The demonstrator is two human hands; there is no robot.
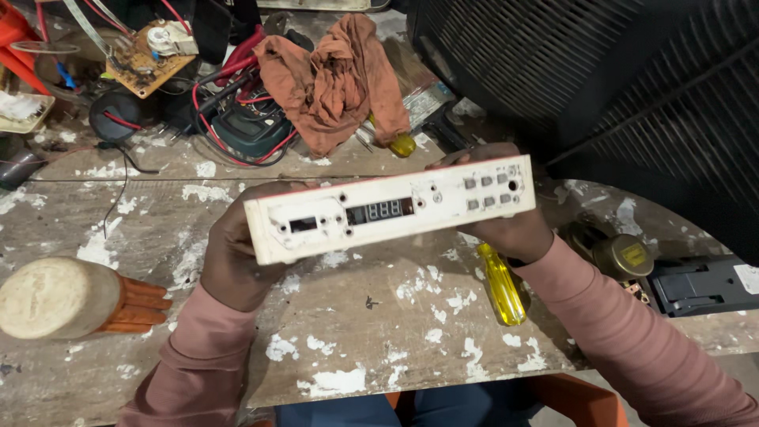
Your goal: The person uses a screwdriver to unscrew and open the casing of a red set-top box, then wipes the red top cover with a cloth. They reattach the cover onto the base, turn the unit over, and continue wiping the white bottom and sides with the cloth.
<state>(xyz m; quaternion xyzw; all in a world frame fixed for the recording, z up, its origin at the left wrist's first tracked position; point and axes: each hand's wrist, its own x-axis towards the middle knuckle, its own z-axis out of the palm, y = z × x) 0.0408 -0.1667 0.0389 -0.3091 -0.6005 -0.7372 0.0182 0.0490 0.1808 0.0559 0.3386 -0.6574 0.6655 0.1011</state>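
You are holding a long white control panel (391,208) level above the desk (371,324), its face with the dark number display turned up toward you. Your left hand (233,257) grips its left end from beneath; your right hand (510,229) clasps the right end, fingers wrapped behind, probably around the far edge. A yellow-handled screwdriver (504,286) lies on the desk just below your right hand. Farther off sits a rust-coloured rag (336,79); at near left, a wooden mallet (75,299).
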